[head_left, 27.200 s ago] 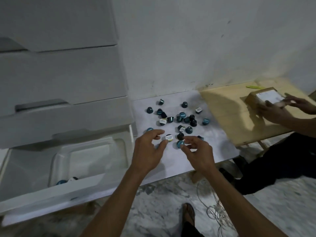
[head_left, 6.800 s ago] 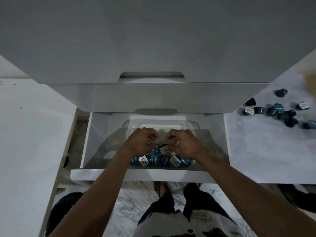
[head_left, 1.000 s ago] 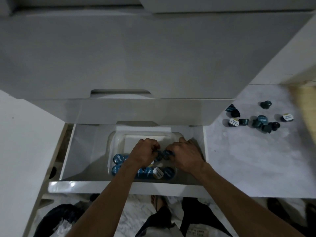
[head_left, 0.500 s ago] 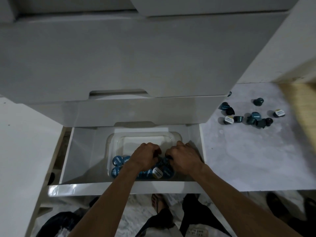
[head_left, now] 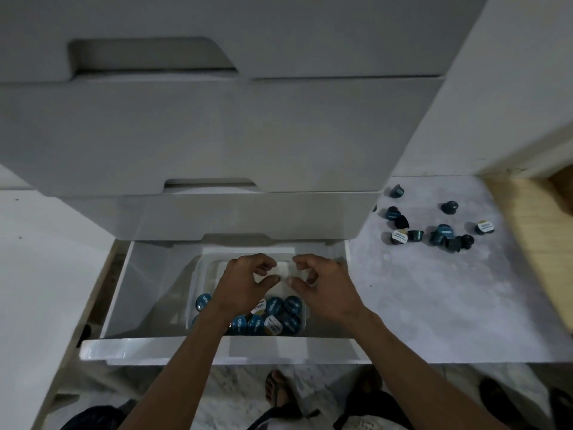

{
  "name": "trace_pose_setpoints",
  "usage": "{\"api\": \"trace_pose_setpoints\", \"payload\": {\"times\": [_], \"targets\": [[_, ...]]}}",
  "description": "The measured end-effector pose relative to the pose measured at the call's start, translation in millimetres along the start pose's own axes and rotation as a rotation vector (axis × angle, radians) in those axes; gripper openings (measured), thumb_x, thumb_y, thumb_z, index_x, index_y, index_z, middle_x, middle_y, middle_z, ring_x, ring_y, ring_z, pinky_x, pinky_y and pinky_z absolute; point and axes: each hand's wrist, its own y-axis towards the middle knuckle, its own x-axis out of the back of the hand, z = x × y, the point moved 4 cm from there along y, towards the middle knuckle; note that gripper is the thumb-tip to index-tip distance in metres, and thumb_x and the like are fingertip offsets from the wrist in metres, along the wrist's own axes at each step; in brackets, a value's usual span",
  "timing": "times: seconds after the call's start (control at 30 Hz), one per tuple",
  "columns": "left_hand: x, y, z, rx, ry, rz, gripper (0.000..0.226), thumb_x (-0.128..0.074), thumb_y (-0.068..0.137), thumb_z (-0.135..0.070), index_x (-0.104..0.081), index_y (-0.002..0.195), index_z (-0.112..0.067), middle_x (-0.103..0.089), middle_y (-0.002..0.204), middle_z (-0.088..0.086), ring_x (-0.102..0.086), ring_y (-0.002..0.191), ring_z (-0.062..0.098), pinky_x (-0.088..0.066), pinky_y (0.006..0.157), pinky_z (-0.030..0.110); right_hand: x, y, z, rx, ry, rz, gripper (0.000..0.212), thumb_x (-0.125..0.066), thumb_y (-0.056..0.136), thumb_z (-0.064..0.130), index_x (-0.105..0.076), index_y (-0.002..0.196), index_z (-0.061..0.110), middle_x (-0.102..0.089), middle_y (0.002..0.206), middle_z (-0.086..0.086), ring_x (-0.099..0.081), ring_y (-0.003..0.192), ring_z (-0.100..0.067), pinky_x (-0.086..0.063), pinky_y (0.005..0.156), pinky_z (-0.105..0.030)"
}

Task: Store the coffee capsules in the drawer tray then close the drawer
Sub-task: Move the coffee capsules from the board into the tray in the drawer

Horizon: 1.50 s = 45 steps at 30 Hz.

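Coffee capsules [head_left: 273, 318] are lying packed at the near end of the clear tray [head_left: 198, 274] in the open drawer [head_left: 217, 349], under our loosely curled, empty left hand [head_left: 245, 287] and right hand [head_left: 322, 290]. More loose capsules [head_left: 434, 228] are waiting on the counter [head_left: 434, 305] to our right. We are judging them light, rigid and smooth, best pinched round the rim.

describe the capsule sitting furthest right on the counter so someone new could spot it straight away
Start at the pale marble counter right of the open drawer, where loose coffee capsules lie scattered. Follow that cluster to its right end, near the wooden surface. The capsule there lies apart, showing a white and yellow foil lid, unlike the dark teal ones beside it.
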Motion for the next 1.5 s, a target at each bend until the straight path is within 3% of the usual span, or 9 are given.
{"api": "trace_pose_setpoints", "payload": {"times": [0.1,0.27,0.47,0.67,0.87,1.03,1.2,1.37,1.5], "targets": [[-3,-5,-26,-0.015,-0.023,-0.05,0.022,-0.077,0.08,-0.03,-0.072,0.099,-0.021,-0.071,0.094,-0.013,-0.065,0.086,-0.002,-0.045,0.07,0.004,31,-17,-2,0.019,0.07,-0.028,0.04,-0.076,0.081,0.033,-0.065,0.119,0.025,-0.066,0.1,0.012,-0.06,0.073,-0.005,-0.044,0.07,-0.004],[-46,0,-105,-0.104,-0.105,-0.044,0.01,-0.077,0.08,-0.026,-0.072,0.089,-0.025,-0.07,0.082,-0.018,-0.066,0.08,0.0,-0.052,0.068,0.015,113,-38,-48,0.009,0.078,-0.094,0.033,-0.077,0.079,0.035,-0.069,0.11,0.027,-0.07,0.093,0.016,-0.063,0.07,-0.006,-0.044,0.064,-0.005],[-148,47,-202,-0.135,-0.129,-0.001,0.01,-0.077,0.08,-0.028,-0.072,0.088,-0.024,-0.072,0.079,-0.011,-0.067,0.075,0.004,-0.054,0.068,0.02,229,-38,-156,-0.155,0.076,-0.211,0.021,-0.075,0.081,0.03,-0.069,0.101,0.028,-0.068,0.086,0.017,-0.06,0.067,0.001,-0.043,0.062,-0.005],[-250,86,-242,-0.025,-0.056,0.02,0.02,-0.075,0.081,-0.026,-0.071,0.099,-0.018,-0.07,0.087,-0.009,-0.064,0.078,0.001,-0.051,0.07,0.017,306,-26,-265,-0.304,-0.017,-0.277,0.018,-0.073,0.082,0.021,-0.071,0.1,0.019,-0.071,0.087,0.008,-0.061,0.059,0.001,-0.045,0.06,-0.008],[-312,134,-249,0.028,0.081,0.022,0.033,-0.066,0.088,-0.018,-0.06,0.119,-0.012,-0.065,0.111,0.009,-0.065,0.091,0.024,-0.055,0.081,0.041,303,8,-318,-0.255,-0.209,-0.132,0.032,-0.064,0.086,0.015,-0.065,0.117,0.019,-0.067,0.111,-0.008,-0.065,0.089,-0.025,-0.054,0.08,-0.037],[-351,166,-234,0.037,0.229,0.036,0.032,-0.055,0.087,-0.005,-0.057,0.117,-0.012,-0.061,0.109,0.012,-0.058,0.1,0.03,-0.05,0.087,0.042,272,41,-334,-0.101,-0.332,-0.039,0.029,-0.051,0.085,0.005,-0.062,0.111,0.013,-0.062,0.099,-0.016,-0.06,0.086,-0.036,-0.053,0.066,-0.038],[-362,167,-237,0.062,0.326,-0.002,0.036,-0.053,0.093,-0.012,-0.053,0.13,-0.013,-0.059,0.115,0.011,-0.054,0.106,0.029,-0.044,0.084,0.035,255,50,-351,-0.115,-0.392,-0.049,0.028,-0.049,0.089,0.007,-0.059,0.114,0.013,-0.058,0.1,-0.016,-0.059,0.083,-0.035,-0.053,0.065,-0.039],[-360,157,-234,0.087,0.306,-0.057,0.022,-0.056,0.093,-0.019,-0.057,0.115,-0.018,-0.059,0.109,0.007,-0.055,0.102,0.027,-0.048,0.072,0.039,260,47,-350,-0.077,-0.351,-0.135,0.005,-0.054,0.088,0.005,-0.056,0.093,0.006,-0.056,0.087,-0.016,-0.055,0.068,-0.036,-0.044,0.053,-0.036],[-363,144,-220,0.066,0.205,-0.169,0.011,-0.062,0.091,-0.027,-0.055,0.094,-0.019,-0.062,0.095,0.0,-0.059,0.089,0.023,-0.05,0.061,0.039,264,34,-353,-0.023,-0.225,-0.256,0.015,-0.063,0.085,0.007,-0.059,0.1,0.009,-0.057,0.09,-0.013,-0.058,0.073,-0.032,-0.045,0.058,-0.033]]}}
